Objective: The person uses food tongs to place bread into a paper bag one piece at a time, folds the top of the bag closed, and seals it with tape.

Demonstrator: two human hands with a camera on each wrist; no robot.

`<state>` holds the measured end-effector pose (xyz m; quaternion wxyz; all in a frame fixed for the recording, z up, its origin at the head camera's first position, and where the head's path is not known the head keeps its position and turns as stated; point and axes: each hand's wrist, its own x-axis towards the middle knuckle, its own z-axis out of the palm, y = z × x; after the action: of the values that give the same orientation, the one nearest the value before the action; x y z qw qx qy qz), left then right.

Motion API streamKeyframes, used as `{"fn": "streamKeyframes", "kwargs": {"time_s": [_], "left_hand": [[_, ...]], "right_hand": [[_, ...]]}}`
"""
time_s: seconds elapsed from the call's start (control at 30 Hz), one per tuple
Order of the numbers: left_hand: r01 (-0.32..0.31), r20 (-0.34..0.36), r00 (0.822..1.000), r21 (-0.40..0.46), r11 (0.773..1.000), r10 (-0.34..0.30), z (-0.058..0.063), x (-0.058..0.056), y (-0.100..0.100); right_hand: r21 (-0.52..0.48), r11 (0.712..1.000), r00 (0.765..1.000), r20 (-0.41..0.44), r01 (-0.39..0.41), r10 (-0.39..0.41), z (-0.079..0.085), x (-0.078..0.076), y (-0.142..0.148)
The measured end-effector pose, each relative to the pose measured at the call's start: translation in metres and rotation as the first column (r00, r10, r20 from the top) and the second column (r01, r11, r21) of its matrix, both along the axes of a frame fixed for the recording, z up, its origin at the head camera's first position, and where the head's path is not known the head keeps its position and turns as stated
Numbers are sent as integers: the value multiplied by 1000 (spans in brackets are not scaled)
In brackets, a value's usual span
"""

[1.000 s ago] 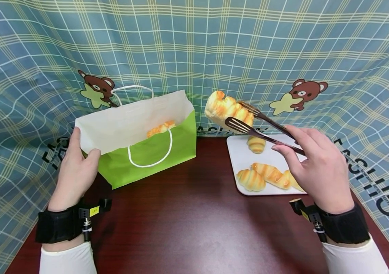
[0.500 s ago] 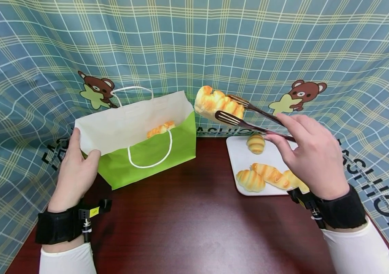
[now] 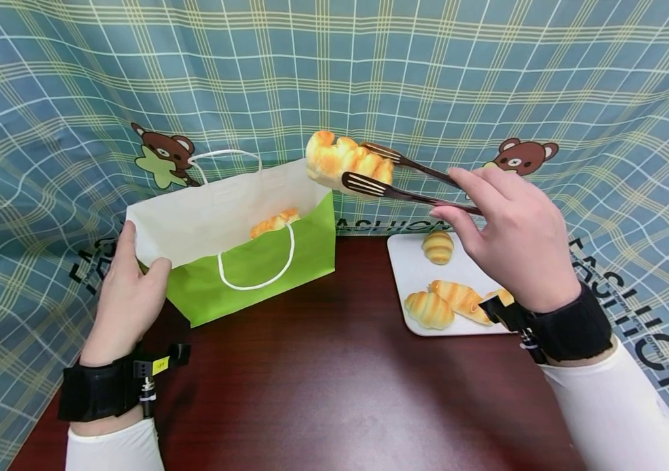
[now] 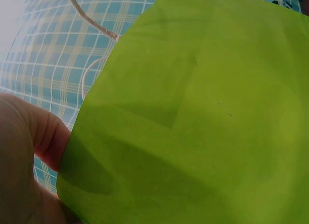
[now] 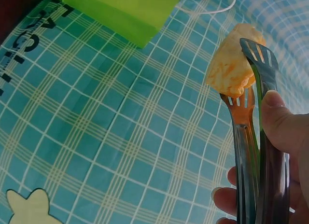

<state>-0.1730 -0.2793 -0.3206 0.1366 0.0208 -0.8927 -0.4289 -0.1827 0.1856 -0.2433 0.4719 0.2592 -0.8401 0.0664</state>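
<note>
My left hand [image 3: 131, 297] grips the left side of a green paper bag [image 3: 252, 268] with a white lining and white cord handles. In the left wrist view the bag's green side [image 4: 193, 108] spans most of the picture. One golden bread piece [image 3: 275, 224] shows inside the bag's mouth. My right hand [image 3: 514, 235] holds dark slotted tongs [image 3: 417, 196] between thumb and fingers. Pinched in their tips is a ridged loaf [image 3: 334, 160], raised at the bag's right upper corner and overlapping it in the head view. The right wrist view shows the loaf [image 5: 231, 64] between both tong ends.
On the right a white tray [image 3: 399, 261] carries several breads: a small roll [image 3: 438, 247] at the back, a croissant-like roll [image 3: 429, 310] and a longer twisted one [image 3: 458, 297] in front. A plaid curtain [image 3: 358, 78] with bear prints rises behind the dark wooden table [image 3: 334, 379].
My right hand has carried the tongs and loaf leftward and upward, from above the tray's left side to the bag's right corner. My left hand and the bag have stayed in place.
</note>
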Motion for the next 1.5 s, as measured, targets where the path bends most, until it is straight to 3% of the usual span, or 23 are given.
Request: {"fn": "streamKeyframes", "kwargs": {"time_s": [0.37, 0.8, 1.23, 1.5], "left_hand": [[-4, 6, 1000, -20, 1000, 4, 1, -1, 1], [-6, 18, 1000, -3, 1000, 6, 1, 0, 1], [-18, 13, 1000, -1, 1000, 18, -1, -1, 3], [-24, 14, 1000, -1, 1000, 24, -1, 0, 4]], "right_hand": [[125, 990, 998, 27, -62, 59, 23, -16, -28], [285, 952, 991, 101, -115, 90, 46, -36, -80], [386, 907, 973, 213, -171, 93, 49, -64, -133], [472, 864, 957, 289, -175, 35, 41, -75, -166]]}}
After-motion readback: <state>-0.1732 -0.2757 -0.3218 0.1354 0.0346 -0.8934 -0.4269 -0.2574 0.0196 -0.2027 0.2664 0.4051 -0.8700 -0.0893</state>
